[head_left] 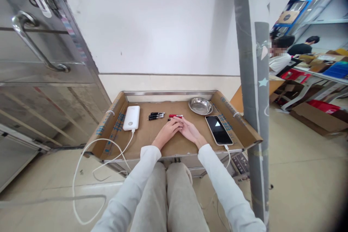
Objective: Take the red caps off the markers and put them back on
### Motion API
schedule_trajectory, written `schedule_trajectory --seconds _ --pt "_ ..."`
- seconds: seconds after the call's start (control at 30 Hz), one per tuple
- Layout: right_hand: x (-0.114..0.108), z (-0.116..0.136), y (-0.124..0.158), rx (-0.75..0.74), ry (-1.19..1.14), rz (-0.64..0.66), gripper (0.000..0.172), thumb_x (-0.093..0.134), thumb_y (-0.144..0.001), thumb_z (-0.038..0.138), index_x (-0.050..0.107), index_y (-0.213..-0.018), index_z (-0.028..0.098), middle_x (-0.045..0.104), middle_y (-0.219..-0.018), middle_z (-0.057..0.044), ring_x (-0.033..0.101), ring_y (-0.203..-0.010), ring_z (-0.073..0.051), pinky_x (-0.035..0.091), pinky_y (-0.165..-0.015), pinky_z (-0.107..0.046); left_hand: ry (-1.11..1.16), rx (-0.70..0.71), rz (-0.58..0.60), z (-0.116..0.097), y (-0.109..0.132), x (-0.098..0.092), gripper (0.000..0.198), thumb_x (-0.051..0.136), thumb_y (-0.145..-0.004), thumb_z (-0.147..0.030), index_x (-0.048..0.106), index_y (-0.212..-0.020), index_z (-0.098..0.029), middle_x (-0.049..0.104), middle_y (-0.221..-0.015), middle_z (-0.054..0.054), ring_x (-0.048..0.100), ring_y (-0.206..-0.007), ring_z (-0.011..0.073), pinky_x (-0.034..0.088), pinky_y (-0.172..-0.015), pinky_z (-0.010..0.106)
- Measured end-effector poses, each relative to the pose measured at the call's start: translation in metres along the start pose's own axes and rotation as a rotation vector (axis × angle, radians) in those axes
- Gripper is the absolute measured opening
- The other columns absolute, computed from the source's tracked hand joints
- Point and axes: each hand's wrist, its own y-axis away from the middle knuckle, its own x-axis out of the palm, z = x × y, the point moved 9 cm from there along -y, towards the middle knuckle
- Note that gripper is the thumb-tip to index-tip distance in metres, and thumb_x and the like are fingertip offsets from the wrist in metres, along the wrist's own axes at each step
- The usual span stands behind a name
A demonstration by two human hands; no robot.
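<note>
My left hand point(167, 131) and my right hand point(190, 130) rest together on the cardboard-lined tray table point(114, 125), fingertips touching over a small item I cannot make out. Just beyond the fingertips lies a red pen point(176, 116). Three black pens point(156, 116) lie side by side to its left. Both hands have their fingers drawn together.
A white power bank point(131, 117) with a white cable point(89, 159) lies at the left of the tray. A metal bowl point(200, 106) stands at the back right, a phone point(218, 129) beside it. A grey pillar point(254, 90) rises at right. Two people sit far right.
</note>
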Motion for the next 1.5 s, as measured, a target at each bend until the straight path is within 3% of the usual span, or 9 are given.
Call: schedule_trajectory --seconds 0.27,0.4,0.57,0.67,0.8,0.9,1.23,1.4,1.5 --pt "-0.014 0.016 0.0 -0.223 0.066 -0.106 0.033 0.064 -0.076 0.026 0.064 -0.109 0.022 0.061 -0.123 -0.005 0.054 -0.116 -0.018 0.041 -0.101 -0.034 -0.089 -0.072 -0.143 0.011 0.006 -0.012 0.021 0.041 -0.093 -0.028 0.058 -0.102 -0.02 0.06 -0.102 0.006 0.056 -0.101 0.018 0.045 -0.094 0.036" --pt "-0.024 0.029 0.005 -0.429 0.429 -0.257 0.037 0.061 -0.078 0.033 0.061 -0.115 0.026 0.06 -0.124 -0.003 0.051 -0.119 -0.018 0.03 -0.11 -0.04 -0.068 -0.263 -0.148 0.04 0.013 -0.009 0.018 0.044 -0.092 -0.026 0.059 -0.098 -0.019 0.057 -0.097 0.005 0.058 -0.093 0.0172 0.048 -0.089 0.035" --pt "-0.002 0.026 0.012 -0.518 0.893 -0.105 0.042 0.049 -0.084 0.026 0.053 -0.126 0.029 0.05 -0.135 0.0 0.041 -0.128 -0.017 0.022 -0.114 -0.04 -0.04 -0.318 -0.129 0.055 0.018 -0.002 0.016 0.045 -0.09 -0.019 0.059 -0.098 -0.019 0.057 -0.098 0.006 0.058 -0.095 0.0179 0.047 -0.09 0.036" --pt "-0.003 0.03 0.022 -0.585 1.107 -0.157 0.043 0.05 -0.084 0.024 0.051 -0.127 0.029 0.047 -0.136 -0.003 0.039 -0.128 -0.02 0.025 -0.111 -0.043 -0.029 -0.333 -0.152 0.057 0.019 -0.002 0.015 0.044 -0.09 -0.017 0.056 -0.099 -0.019 0.057 -0.099 0.006 0.058 -0.095 0.0179 0.047 -0.089 0.037" --pt "-0.021 0.033 0.028 -0.578 1.37 -0.34 0.025 0.051 -0.085 0.027 0.061 -0.107 0.023 0.056 -0.109 -0.01 0.049 -0.106 -0.025 0.038 -0.096 -0.046 -0.068 -0.368 -0.178 0.059 0.018 -0.005 0.009 0.046 -0.089 -0.017 0.054 -0.092 -0.018 0.055 -0.093 0.006 0.056 -0.091 0.0187 0.046 -0.088 0.037" --pt "-0.025 0.031 0.021 -0.556 1.447 -0.361 0.018 0.046 -0.088 0.026 0.062 -0.094 0.021 0.056 -0.093 -0.009 0.051 -0.093 -0.024 0.042 -0.088 -0.042 -0.124 -0.373 -0.188 0.059 0.014 -0.008 0.006 0.047 -0.089 -0.017 0.053 -0.089 -0.017 0.053 -0.091 0.006 0.054 -0.092 0.0196 0.045 -0.088 0.038" --pt "0.008 0.032 0.012 -0.548 1.692 -0.463 0.022 0.037 -0.09 0.018 0.058 -0.096 0.019 0.057 -0.095 -0.01 0.051 -0.089 -0.023 0.037 -0.082 -0.035 -0.307 -0.412 -0.189 0.056 0.008 -0.018 0.01 0.043 -0.09 -0.02 0.052 -0.09 -0.016 0.054 -0.094 0.009 0.052 -0.095 0.0218 0.043 -0.088 0.038" --pt "0.007 0.032 0.018 -0.501 1.776 -0.503 0.022 0.039 -0.089 0.016 0.059 -0.097 0.018 0.058 -0.097 -0.009 0.051 -0.091 -0.022 0.035 -0.08 -0.032 -0.504 -0.664 -0.355 0.058 0.037 -0.048 0.031 0.045 -0.088 -0.025 0.045 -0.116 -0.011 0.048 -0.117 0.017 0.048 -0.106 0.0279 0.04 -0.089 0.041" --pt "0.015 0.031 0.018 -0.524 1.78 -0.444 0.025 0.039 -0.089 0.016 0.059 -0.102 0.02 0.057 -0.101 -0.009 0.051 -0.094 -0.021 0.035 -0.081 -0.031 -0.588 -0.753 -0.345 0.064 0.05 -0.057 0.034 0.043 -0.087 -0.021 0.044 -0.12 -0.013 0.047 -0.122 0.017 0.045 -0.113 0.029 0.038 -0.093 0.042"
